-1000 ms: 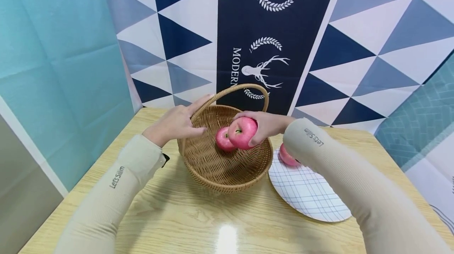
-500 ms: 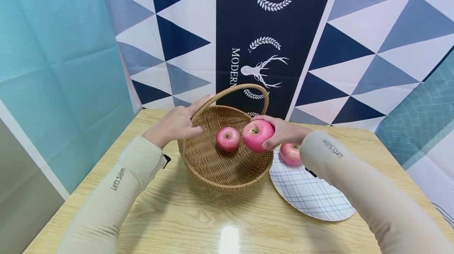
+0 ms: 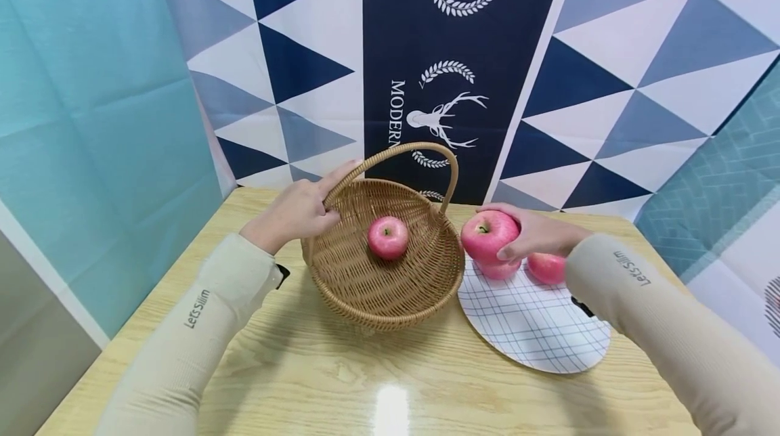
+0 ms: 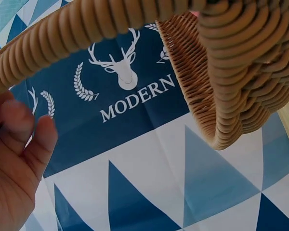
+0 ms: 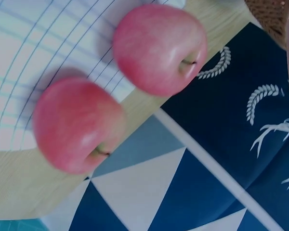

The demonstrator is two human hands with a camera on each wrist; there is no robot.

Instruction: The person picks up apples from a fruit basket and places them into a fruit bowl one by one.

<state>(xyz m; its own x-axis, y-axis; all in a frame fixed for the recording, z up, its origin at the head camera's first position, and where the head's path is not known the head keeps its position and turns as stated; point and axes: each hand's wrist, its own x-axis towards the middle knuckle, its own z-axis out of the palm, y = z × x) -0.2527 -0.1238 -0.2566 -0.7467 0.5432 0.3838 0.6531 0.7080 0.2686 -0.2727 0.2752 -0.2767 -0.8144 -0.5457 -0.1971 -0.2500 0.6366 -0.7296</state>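
Right grip (image 3: 529, 233) holding apple (image 3: 486, 236), left grip (image 3: 298, 211) holding basket handle (image 3: 396, 150), another apple (image 3: 496, 270) partly behind, plate (image 3: 542, 334) below

The basket (image 3: 359, 280) is rough woven wicker with a matt tan finish, its arched handle (image 3: 414, 147) wound in ridged strands. The apples (image 5: 159, 50) have smooth skin with a soft sheen. Pale wood grain covers the glossy counter (image 3: 329, 382), which throws back a bright glare. The gridded plate (image 3: 542, 328) looks smooth. Matt, lightly creased cloth forms the patterned backdrop (image 3: 585, 84); the sleeves (image 3: 646, 307) are soft, finely ribbed knit.
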